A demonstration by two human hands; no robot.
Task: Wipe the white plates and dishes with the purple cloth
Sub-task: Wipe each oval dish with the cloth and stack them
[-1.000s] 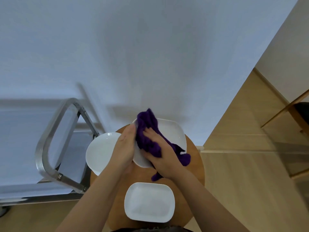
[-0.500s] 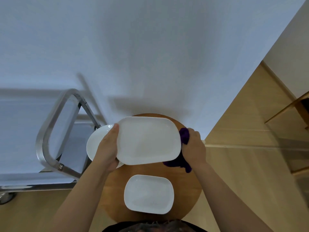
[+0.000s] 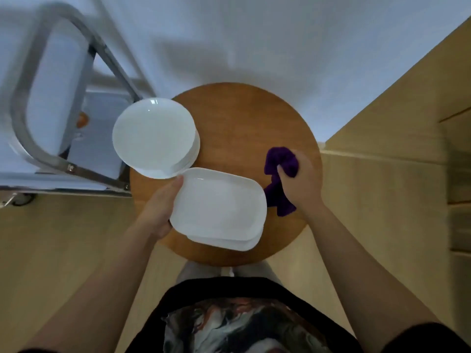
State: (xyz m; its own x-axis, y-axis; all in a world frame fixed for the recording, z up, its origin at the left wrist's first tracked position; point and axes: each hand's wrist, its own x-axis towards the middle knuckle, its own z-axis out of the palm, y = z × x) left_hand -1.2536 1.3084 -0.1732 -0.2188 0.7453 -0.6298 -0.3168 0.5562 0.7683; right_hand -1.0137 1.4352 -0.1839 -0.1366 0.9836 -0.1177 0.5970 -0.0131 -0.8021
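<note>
A white rectangular dish (image 3: 219, 202) lies on top of a second rectangular dish (image 3: 242, 244) at the near side of the round wooden table (image 3: 242, 118). My left hand (image 3: 160, 207) grips the top dish by its left edge. At the table's left edge stands a stack of round white plates (image 3: 153, 136). My right hand (image 3: 300, 182) holds the bunched purple cloth (image 3: 279, 161) over the table's right side, just right of the dishes; a tail of the cloth hangs toward the wood.
A steel-framed cart (image 3: 53, 95) with white panels stands to the left of the table, close to the round plates. A white wall (image 3: 254, 34) is behind the table. Light wooden floor (image 3: 382, 174) spreads to the right and near side.
My left hand has lowered the rectangular dish from in front of me onto the other rectangular dish. My right hand with the cloth came away from it to the right. The view tilted downward.
</note>
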